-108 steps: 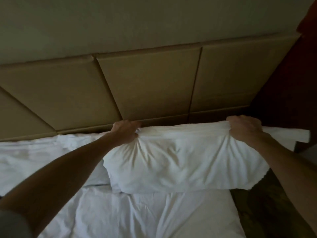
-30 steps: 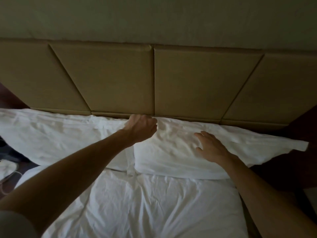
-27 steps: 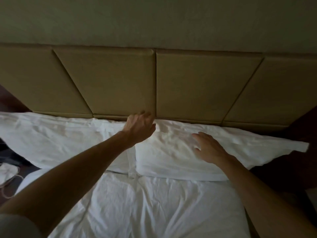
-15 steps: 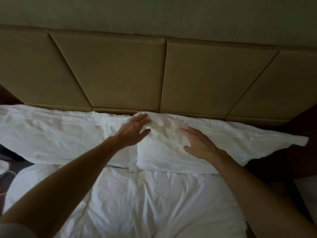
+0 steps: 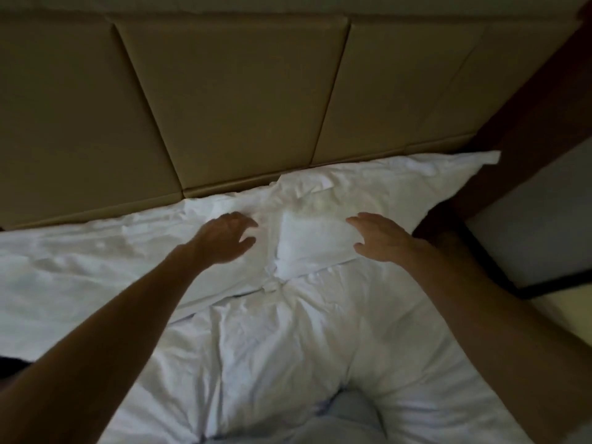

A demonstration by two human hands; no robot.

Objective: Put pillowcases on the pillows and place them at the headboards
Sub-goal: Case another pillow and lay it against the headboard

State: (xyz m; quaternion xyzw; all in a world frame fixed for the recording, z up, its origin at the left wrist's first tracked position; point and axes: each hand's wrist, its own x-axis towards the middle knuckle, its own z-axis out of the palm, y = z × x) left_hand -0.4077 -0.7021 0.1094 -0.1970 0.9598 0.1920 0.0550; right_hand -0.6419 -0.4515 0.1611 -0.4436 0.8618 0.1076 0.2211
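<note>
Two white cased pillows lie side by side along the tan padded headboard (image 5: 230, 100). The right pillow (image 5: 378, 187) reaches to the bed's right edge, and the left pillow (image 5: 96, 251) runs off to the left. My left hand (image 5: 224, 238) is over the left pillow's right end, fingers loosely spread, holding nothing. My right hand (image 5: 381, 238) is over the right pillow's front edge with fingers spread and relaxed. Whether either hand touches the fabric is unclear.
A rumpled white duvet (image 5: 288, 347) covers the bed in front of the pillows. A dark wooden frame (image 5: 519, 123) stands right of the headboard, with a dark-edged pale surface (image 5: 544, 238) beside the bed.
Both hands let go of the right pillow's top corners after it was laid at the headboard, then flattened and drew back toward me. The view has tilted and shifted to the right.
</note>
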